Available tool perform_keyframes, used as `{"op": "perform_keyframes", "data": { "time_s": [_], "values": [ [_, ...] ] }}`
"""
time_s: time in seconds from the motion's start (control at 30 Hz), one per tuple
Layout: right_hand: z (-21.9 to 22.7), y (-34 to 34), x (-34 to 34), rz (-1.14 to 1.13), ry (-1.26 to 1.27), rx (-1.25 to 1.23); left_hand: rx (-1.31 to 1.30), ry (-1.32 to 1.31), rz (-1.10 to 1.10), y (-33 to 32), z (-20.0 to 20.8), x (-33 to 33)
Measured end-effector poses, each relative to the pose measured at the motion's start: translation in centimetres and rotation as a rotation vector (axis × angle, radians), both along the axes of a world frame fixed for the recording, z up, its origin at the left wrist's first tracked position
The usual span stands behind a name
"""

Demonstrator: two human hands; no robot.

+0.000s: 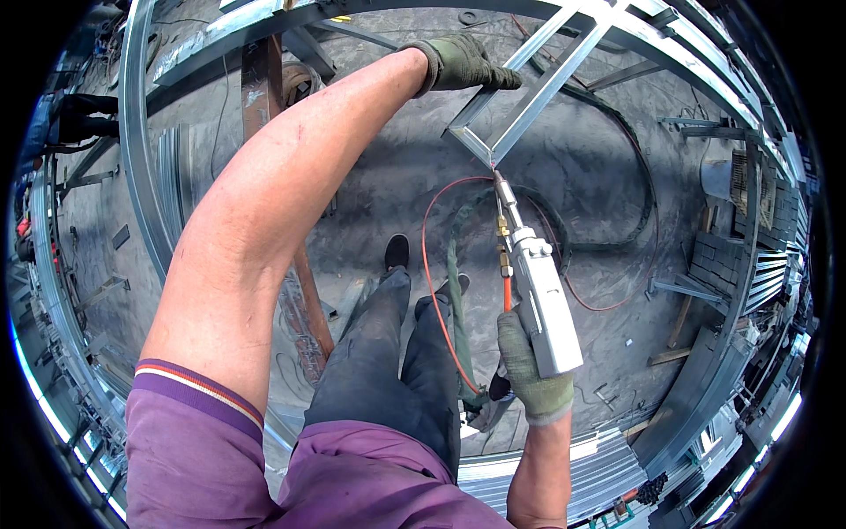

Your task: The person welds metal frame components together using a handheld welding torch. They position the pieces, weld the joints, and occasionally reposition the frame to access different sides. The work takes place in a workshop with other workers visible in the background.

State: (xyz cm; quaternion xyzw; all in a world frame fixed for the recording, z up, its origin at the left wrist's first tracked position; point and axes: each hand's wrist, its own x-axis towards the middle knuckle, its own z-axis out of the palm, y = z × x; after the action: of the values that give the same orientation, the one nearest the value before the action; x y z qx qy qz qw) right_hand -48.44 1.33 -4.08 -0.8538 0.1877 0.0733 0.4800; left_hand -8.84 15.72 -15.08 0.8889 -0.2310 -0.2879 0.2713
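My right hand (pixel 526 366), in a green work glove, is closed round the grip of a white welding gun (pixel 545 300). The gun's slim metal nozzle points up and away, its tip at the corner of a V-shaped joint of silvery square steel tubes (pixel 539 108). An orange line runs along its side into brass fittings. My left hand (pixel 460 65), gloved the same way, reaches far forward and holds the left tube of that steel frame; its fingers lie together over the tube, partly hiding it.
A thin red hose (pixel 426 251) and a dark green sleeved cable (pixel 650 181) loop across the grey floor. A rusty beam (pixel 308 286) lies left of my legs. Long steel sections (pixel 145 167) stand at left. Bundled tubes (pixel 582 472) lie near right. Another person's dark legs (pixel 88 119) show far left.
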Motion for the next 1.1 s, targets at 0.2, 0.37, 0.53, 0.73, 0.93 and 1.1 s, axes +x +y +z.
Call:
{"op": "perform_keyframes", "data": {
  "time_s": [0.2, 0.37, 0.53, 0.73, 0.93, 1.1],
  "values": [
    [-1.1, -0.8, -0.5, 0.122, -0.064, 0.011, -0.011, 0.012, -0.026, 0.1, 0.7, 0.0],
    [-1.2, -0.7, -0.5, 0.098, -0.061, 0.018, 0.018, -0.018, -0.027, -0.2, 0.6, 0.0],
    [-0.9, -0.7, -0.3, 0.100, -0.037, 0.022, 0.015, -0.016, -0.014, -0.1, 0.2, 0.0],
    [-0.5, -0.4, 0.0, 0.032, 0.013, 0.099, 0.005, 0.006, 0.007, -0.1, 0.3, -0.1],
    [-0.9, -0.9, -0.1, 0.056, -0.014, 0.116, 0.020, 0.021, -0.030, 0.0, 0.1, 0.5],
    [-0.8, -0.9, -0.1, 0.055, -0.007, 0.126, 0.026, 0.016, -0.023, -0.1, 0.5, 0.3]
  ]
}}
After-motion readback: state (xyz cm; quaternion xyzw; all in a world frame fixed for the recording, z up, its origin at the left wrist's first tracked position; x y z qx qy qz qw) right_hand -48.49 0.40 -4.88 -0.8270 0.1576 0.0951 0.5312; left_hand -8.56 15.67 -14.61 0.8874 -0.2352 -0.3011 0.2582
